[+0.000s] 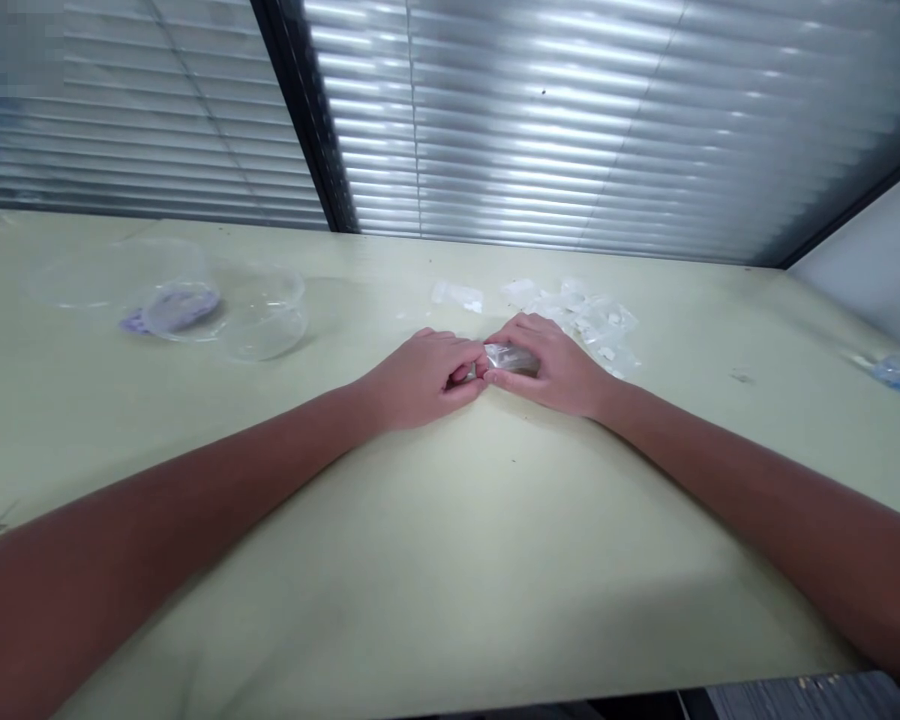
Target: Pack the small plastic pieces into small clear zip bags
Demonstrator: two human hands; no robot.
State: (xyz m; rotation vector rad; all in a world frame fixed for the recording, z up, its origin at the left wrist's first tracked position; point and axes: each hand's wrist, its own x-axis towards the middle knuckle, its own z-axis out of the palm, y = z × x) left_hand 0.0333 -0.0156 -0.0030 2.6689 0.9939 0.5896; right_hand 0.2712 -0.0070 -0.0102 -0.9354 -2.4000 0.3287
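Both my hands meet at the middle of a pale green table (450,560). My left hand (424,378) and my right hand (551,365) are closed, fingertips pinched together on one small clear plastic packet (506,356) that sits between them just above the tabletop. What the packet contains is too small to make out. A heap of several similar clear packets (589,320) lies just behind my right hand, and a single packet (457,294) lies apart behind my left hand.
At the left stand a clear plastic bowl (266,315), a clear lid with something purple (176,310) and another clear container (112,272). A bluish plastic bag (896,372) lies at the right edge. Closed window blinds (570,120) run along the table's far side.
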